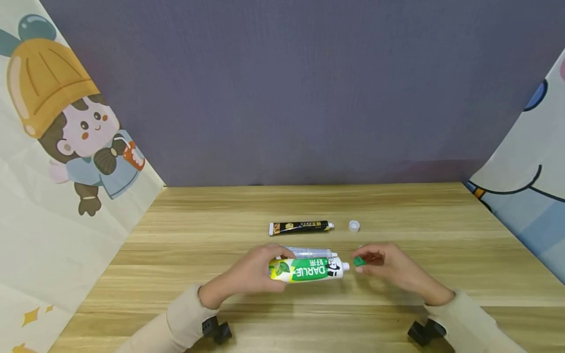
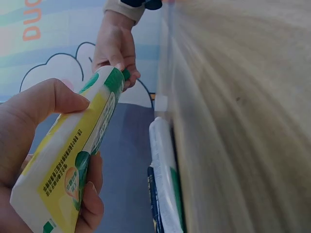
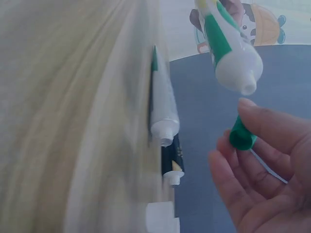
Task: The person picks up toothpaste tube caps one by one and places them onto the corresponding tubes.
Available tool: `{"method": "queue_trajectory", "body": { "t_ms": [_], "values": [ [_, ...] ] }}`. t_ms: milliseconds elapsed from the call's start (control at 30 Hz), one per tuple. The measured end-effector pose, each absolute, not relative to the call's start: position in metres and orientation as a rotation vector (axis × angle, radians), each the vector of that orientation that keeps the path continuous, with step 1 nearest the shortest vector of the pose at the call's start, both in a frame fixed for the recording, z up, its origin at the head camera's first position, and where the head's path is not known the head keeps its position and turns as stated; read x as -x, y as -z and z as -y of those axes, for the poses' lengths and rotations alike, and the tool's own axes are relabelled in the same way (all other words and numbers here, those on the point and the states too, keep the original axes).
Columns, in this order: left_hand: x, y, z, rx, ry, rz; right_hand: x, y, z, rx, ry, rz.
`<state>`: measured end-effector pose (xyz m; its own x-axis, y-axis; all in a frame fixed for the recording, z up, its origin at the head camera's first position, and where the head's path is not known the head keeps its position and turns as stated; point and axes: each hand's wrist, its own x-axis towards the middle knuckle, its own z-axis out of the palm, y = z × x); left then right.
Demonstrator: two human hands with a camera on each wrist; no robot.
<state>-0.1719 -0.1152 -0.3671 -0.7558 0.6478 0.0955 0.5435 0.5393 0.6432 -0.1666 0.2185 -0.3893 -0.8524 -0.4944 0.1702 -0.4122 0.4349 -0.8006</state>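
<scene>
My left hand point(image 1: 260, 269) grips a green, white and yellow DARLIE toothpaste tube point(image 1: 304, 270) by its flat end, above the table. The tube's bare white nozzle point(image 3: 249, 86) points right, with no cap on it. A short gap away, my right hand point(image 1: 390, 267) holds a small green cap point(image 3: 242, 136) between thumb and fingers, its hollow end showing in the right wrist view. Just behind the held tube lies a whitish toothpaste tube point(image 1: 311, 253), partly covered by it. Farther back is a black toothpaste tube point(image 1: 302, 227), its nozzle uncapped.
A white cap point(image 1: 354, 226) stands on the wooden table point(image 1: 198, 215) to the right of the black tube. A grey-purple panel point(image 1: 282, 98) rises along the table's back edge. Cartoon-printed sheets point(image 1: 53, 235) hang at the left and right sides.
</scene>
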Motion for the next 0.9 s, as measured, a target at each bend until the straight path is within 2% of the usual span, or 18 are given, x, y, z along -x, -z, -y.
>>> {"method": "queue_trajectory", "body": {
  "t_ms": [400, 900],
  "values": [
    [0.184, 0.358, 0.115, -1.035, -1.033, -2.649, 0.17, 0.371, -0.207, 0.763, 1.434, -2.627],
    [0.189, 0.349, 0.113, -1.054, -1.054, -2.634, 0.17, 0.367, -0.2, 0.791, 1.499, -2.71]
  ]
}}
